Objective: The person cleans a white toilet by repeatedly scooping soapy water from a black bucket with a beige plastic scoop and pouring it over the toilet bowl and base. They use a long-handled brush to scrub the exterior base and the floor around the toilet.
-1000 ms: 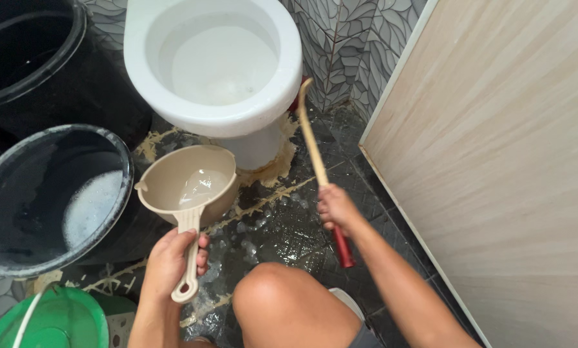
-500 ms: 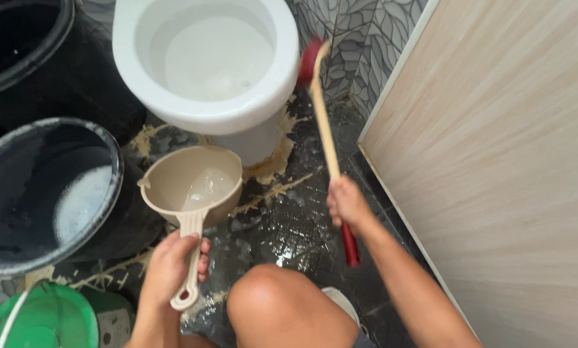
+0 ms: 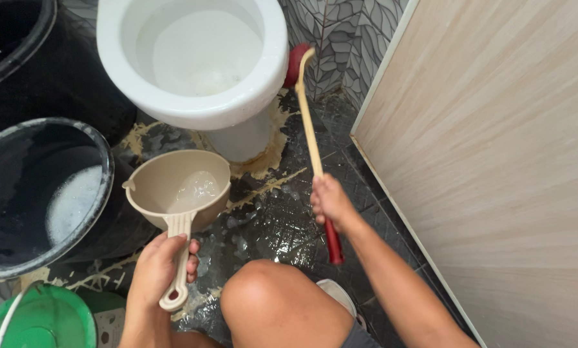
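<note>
My left hand (image 3: 159,267) grips the handle of a beige plastic water dipper (image 3: 176,188) that holds some water, low over the wet dark floor. My right hand (image 3: 331,201) is closed on the long beige handle of a toilet brush (image 3: 308,129) with a red grip end. Its red brush head (image 3: 294,63) rests against the right outer side of the white toilet bowl (image 3: 192,109). My bare knee (image 3: 269,303) is between both arms.
A black bucket (image 3: 76,225) with soapy water stands at the left, a larger black tub (image 3: 50,71) behind it. A green bucket (image 3: 50,322) sits at the bottom left. A pale wood-look door (image 3: 495,161) closes off the right. Patterned grey tiles (image 3: 340,38) line the wall.
The brush head rose beside the bowl's rim, then dropped slightly and pressed to its right side. The dipper and left hand shifted a little left and down in view.
</note>
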